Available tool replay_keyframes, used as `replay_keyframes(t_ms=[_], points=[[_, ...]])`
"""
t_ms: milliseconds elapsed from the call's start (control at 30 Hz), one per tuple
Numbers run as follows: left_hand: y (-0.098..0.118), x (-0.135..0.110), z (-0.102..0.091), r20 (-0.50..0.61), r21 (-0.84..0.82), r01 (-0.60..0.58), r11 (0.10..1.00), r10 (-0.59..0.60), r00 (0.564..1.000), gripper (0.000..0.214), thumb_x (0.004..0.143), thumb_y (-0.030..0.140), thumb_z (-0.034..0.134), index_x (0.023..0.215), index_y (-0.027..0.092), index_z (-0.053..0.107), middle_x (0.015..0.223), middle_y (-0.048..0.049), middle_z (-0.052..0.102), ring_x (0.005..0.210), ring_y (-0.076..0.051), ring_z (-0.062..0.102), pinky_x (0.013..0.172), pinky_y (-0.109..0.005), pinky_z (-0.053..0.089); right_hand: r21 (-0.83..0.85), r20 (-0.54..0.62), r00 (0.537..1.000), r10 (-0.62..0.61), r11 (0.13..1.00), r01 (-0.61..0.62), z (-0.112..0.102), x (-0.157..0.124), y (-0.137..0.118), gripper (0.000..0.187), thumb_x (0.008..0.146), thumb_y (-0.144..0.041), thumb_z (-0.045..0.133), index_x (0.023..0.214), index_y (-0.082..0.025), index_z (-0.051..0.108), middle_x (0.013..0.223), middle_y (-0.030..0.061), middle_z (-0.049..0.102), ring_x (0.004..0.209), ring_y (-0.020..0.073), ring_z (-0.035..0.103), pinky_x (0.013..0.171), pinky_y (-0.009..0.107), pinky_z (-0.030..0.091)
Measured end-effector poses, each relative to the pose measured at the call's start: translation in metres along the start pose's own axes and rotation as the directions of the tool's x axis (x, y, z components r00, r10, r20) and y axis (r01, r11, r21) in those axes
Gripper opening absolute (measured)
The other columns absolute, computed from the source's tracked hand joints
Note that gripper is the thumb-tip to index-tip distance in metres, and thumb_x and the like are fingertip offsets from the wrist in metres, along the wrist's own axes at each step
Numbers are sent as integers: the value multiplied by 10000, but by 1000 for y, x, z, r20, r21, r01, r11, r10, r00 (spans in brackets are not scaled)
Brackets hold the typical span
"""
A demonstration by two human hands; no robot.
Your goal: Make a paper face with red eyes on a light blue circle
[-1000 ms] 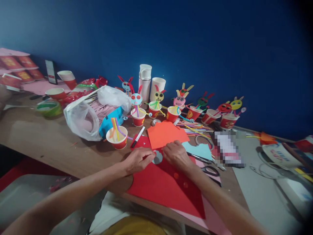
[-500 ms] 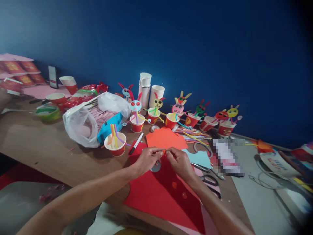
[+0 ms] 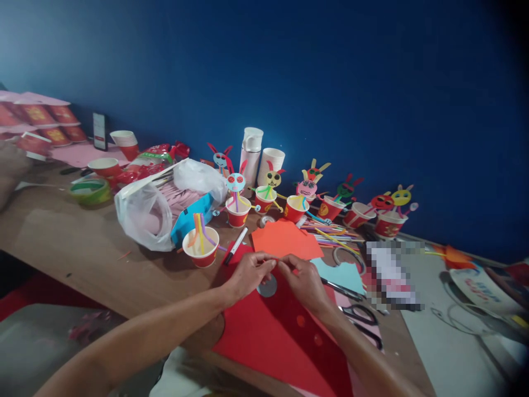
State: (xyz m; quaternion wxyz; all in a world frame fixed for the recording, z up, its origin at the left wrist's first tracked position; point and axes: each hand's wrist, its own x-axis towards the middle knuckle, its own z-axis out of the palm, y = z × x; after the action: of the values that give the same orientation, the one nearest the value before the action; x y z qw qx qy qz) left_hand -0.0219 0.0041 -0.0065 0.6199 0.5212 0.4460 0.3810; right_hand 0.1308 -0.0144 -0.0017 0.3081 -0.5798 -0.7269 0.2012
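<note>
Over a red paper sheet (image 3: 273, 353), my left hand (image 3: 250, 277) and my right hand (image 3: 305, 282) meet fingertip to fingertip. Both are closed in a pinch; whatever sits between the fingers is too small to make out. Just under the left fingers lies a pale grey disc (image 3: 267, 287). Two small red dots, one of them a round red piece (image 3: 301, 321), rest on the sheet below my right wrist. Beyond the fingertips is an orange paper (image 3: 285, 238), with light blue paper (image 3: 341, 274) to its right. A marker (image 3: 236, 246) lies beside my left hand.
Black-handled scissors (image 3: 361, 315) lie right of my forearm. A paper cup with straws (image 3: 201, 255) stands left. Decorated cups, one a red cup (image 3: 238, 212), line the wall near a white bottle (image 3: 250, 154). A plastic bag (image 3: 142, 220) and another person's hand (image 3: 12, 165) are farther left.
The view has shifted slightly, so the table's things appear a little farther right and lower. My hands stay pinched together over the red sheet, with only a small finger movement.
</note>
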Motion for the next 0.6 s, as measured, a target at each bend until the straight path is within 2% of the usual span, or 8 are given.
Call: replay_keyframes(t_ms=[333,467,533,600], points=[[-5,0,-4,-18,-40,-58,998,58,998,179,726,294,540,710,126,598,509,28,513,466,-83,467,464,-196,349,-60,36,999,-31,998,33,4,-3,-6,327,876,-364,410,710,-172,616,619,-19,638,549,104,543,517,187,372],[0,-1,-4,-68,-73,-39,997,34,997,172,722,298,530,684,136,576,473,27,526,437,-87,478,460,-197,359,-155,64,996,-64,985,73,-3,4,5,378,881,-390,395,649,-181,607,551,-34,598,514,101,526,485,185,356],[3,-1,-4,-71,-70,-17,997,12,997,171,723,292,515,671,137,567,459,23,532,419,-85,481,442,-191,354,-234,22,998,-59,970,62,-11,15,19,363,889,-372,375,713,-184,631,633,-15,637,585,118,558,539,198,382],[4,-1,-4,-50,-84,-13,996,8,999,177,720,294,513,654,136,560,472,15,549,412,-82,485,427,-186,351,-328,-49,997,-54,944,35,-21,30,36,287,882,-308,389,861,-189,649,881,29,677,795,159,590,704,241,402]])
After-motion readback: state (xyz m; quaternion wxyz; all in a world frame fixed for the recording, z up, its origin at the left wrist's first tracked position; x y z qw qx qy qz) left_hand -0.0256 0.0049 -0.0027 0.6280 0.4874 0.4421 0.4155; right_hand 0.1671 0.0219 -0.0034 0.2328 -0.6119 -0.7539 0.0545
